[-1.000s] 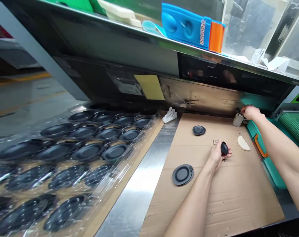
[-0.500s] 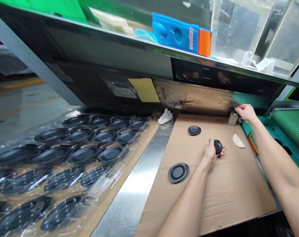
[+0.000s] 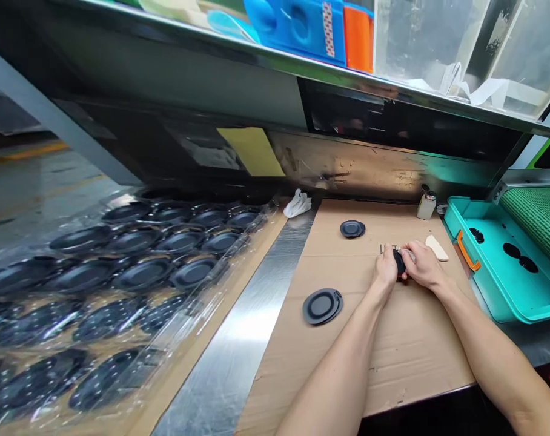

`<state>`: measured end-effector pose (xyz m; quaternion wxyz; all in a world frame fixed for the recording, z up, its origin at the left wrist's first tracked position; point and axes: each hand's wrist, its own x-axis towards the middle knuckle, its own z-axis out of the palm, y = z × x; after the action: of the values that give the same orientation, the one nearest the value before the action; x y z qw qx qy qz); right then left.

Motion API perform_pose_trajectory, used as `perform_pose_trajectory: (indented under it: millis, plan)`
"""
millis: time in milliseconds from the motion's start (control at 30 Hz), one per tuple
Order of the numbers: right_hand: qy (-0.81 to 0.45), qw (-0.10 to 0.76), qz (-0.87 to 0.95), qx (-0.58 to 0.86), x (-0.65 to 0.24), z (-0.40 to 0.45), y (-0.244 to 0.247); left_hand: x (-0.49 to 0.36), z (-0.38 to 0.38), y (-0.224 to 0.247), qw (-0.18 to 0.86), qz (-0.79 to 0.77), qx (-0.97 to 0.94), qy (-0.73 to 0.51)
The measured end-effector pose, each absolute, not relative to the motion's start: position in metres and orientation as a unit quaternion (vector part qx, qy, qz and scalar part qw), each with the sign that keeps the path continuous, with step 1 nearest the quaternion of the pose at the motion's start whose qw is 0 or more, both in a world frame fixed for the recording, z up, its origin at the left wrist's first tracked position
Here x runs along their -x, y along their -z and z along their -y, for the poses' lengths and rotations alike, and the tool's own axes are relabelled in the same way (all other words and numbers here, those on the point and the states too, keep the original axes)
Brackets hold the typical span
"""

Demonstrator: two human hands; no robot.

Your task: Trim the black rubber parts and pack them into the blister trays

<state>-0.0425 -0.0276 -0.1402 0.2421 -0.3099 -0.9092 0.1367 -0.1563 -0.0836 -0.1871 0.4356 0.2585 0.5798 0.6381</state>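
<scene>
We hold a small black part (image 3: 398,263) between both hands on the cardboard (image 3: 393,339): our left hand (image 3: 386,267) grips its left side, our right hand (image 3: 419,266) pinches its right. A black disc (image 3: 322,306) lies near left, another disc (image 3: 352,228) farther back.

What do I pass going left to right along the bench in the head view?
Clear tray of black discs → metal strip → large black disc → left hand → small black part → right hand → teal tray.
</scene>
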Motion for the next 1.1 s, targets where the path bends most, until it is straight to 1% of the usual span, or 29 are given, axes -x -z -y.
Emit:
perform_pose_trajectory:
  millis: [133,267,400,467,600,800,1000,1100]
  plan:
    - [-0.096,0.227,0.912,0.329,0.044,0.031,0.142,0.153,0.09,0.172,0.383,-0.665,-0.28,-0.578]
    - [-0.056,0.202,0.921,0.328,0.045,0.035,0.144,0.15,0.096,0.162,0.316,-0.698,-0.307,-0.564]
    - [-0.023,0.151,0.927,0.343,0.044,0.037,0.142,0.147,0.099,0.161,0.297,-0.706,-0.321,-0.556]
    - [-0.022,0.139,0.926,0.351,0.044,0.038,0.141,0.146,0.099,0.162,0.295,-0.703,-0.325,-0.56]
    - [-0.036,0.157,0.921,0.354,0.045,0.037,0.14,0.144,0.1,0.165,0.298,-0.68,-0.331,-0.583]
    - [-0.055,0.157,0.924,0.343,0.043,0.037,0.14,0.146,0.099,0.167,0.28,-0.704,-0.352,-0.549]
    - [-0.066,0.155,0.923,0.345,0.044,0.037,0.138,0.146,0.101,0.166,0.279,-0.703,-0.347,-0.555]
    - [-0.074,0.17,0.919,0.349,0.047,0.037,0.14,0.146,0.101,0.167,0.289,-0.687,-0.353,-0.565]
